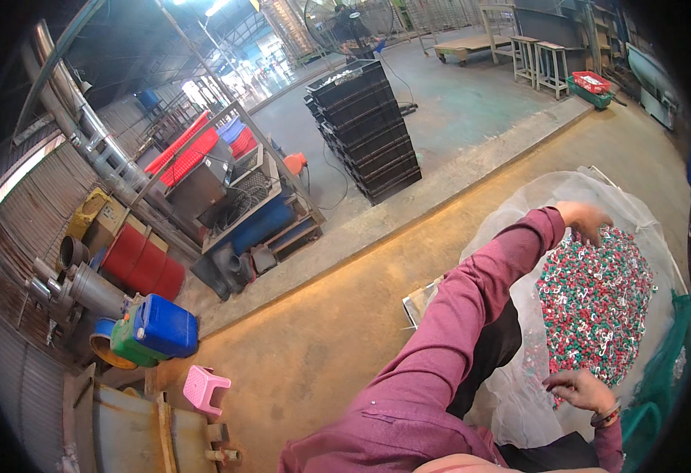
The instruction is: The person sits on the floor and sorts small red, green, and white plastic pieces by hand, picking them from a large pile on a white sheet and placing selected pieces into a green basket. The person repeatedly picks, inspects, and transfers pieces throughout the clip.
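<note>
A heap of small red, green and white pieces [594, 303], some of the white ones curled or hook-shaped, lies on a spread white mesh sheet [511, 394]. My left hand [586, 219] reaches over the far end of the heap. Its fingers point down at the pieces and are smeared by motion, so their grip does not show. At the near end is my right hand [583, 390], a bracelet round its wrist. Its fingers are bent and drawn together at the heap's near left edge; whatever is between them is too small to make out.
Green netting [661, 378] bunches right of the sheet. A low concrete curb [456, 185] crosses the floor beyond, with a tall stack of black crates [365, 130] behind it. To the left are a pink stool [205, 389], a blue jerrycan [168, 325] and a red drum [142, 264].
</note>
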`<state>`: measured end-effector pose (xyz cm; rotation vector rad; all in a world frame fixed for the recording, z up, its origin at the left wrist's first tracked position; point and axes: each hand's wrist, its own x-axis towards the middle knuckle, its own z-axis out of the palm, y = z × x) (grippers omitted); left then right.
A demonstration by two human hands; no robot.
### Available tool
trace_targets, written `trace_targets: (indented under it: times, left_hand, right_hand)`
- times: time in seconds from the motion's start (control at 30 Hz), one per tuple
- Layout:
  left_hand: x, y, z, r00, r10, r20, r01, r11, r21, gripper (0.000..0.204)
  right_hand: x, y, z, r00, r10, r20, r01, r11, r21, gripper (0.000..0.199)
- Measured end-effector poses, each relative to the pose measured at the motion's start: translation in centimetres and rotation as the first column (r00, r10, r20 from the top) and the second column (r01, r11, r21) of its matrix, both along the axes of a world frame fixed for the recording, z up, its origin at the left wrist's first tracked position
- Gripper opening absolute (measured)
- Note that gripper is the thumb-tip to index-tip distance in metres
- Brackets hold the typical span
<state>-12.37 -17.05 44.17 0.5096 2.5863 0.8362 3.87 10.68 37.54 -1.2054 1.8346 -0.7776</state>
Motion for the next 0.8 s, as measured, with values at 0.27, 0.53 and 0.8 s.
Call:
trace_targets:
  times: [0.27,0.53,0.8]
  left_hand:
    - [-3.0,-0.9,1.8,0.992,0.111,-0.059,-0.117,0.988,-0.1,0.084]
    - [-7.6,-5.1,1.3,0.816,0.161,-0.555,-0.121,0.987,0.109,0.074]
    - [-9.8,-18.1,-2.9,0.724,0.645,0.245,-0.438,0.156,0.885,0.03]
  right_hand:
    - [0.2,-0.1,0.1,0.98,0.107,-0.17,-0.114,0.993,-0.031,0.023]
    - [-1.8,-0.6,-1.4,0.983,0.123,-0.139,-0.107,0.988,0.113,0.028]
    - [-3.2,-1.7,-5.3,0.983,0.167,-0.076,-0.157,0.979,0.131,0.025]
